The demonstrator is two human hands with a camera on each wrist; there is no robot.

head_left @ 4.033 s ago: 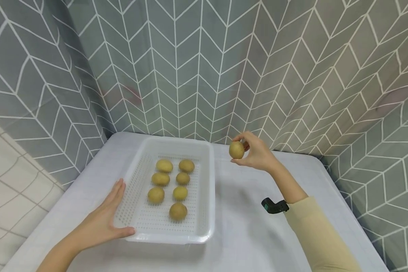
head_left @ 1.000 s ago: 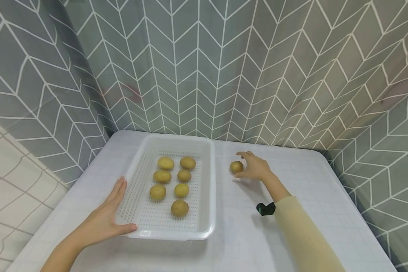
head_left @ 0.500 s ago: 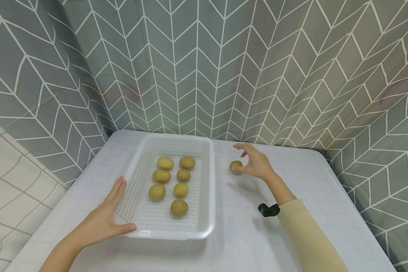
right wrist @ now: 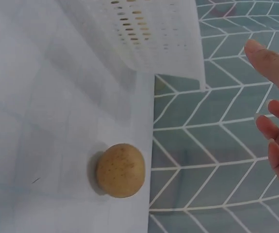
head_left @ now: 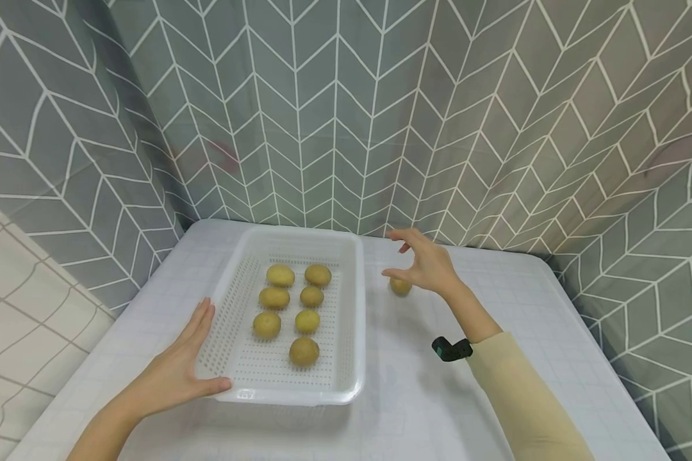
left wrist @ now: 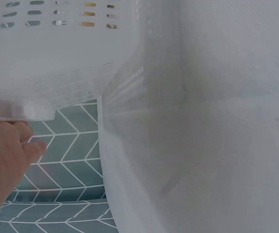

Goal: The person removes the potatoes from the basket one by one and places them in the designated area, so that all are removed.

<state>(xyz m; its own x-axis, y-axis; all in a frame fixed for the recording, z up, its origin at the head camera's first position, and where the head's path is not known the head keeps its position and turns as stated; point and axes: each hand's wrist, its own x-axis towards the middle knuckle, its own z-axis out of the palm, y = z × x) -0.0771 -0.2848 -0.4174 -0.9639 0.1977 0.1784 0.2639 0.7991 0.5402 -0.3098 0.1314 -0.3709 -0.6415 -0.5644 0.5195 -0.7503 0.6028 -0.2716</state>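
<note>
In the head view my left hand (head_left: 175, 368) holds the near left corner of a white perforated plastic basket (head_left: 355, 320), its thumb over the rim and longer fingers along the left side. Curled fingertips (left wrist: 36, 149) show below the rim in the left wrist view. Several brownish-yellow potatoes (head_left: 304, 352) lie in the basket, roughly in two columns. My right hand (head_left: 429, 262) hovers right of the basket, thumb and fingers spread apart with nothing between them. A single round potato (right wrist: 121, 170) rests on the table, partly hidden behind the right thumb in the head view.
A white cloth covers the table (head_left: 400, 410). Grey patterned curtain (head_left: 334, 128) hangs behind it and on both sides. A black device (head_left: 452, 349) is worn on my right wrist, next to the pale yellow sleeve (head_left: 525, 397). Pale floor tiles (head_left: 23, 320) show at the left.
My right hand held the potato up in the air earlier, then set it on the table and let go. It has since lifted away from it. My left hand stays at the basket.
</note>
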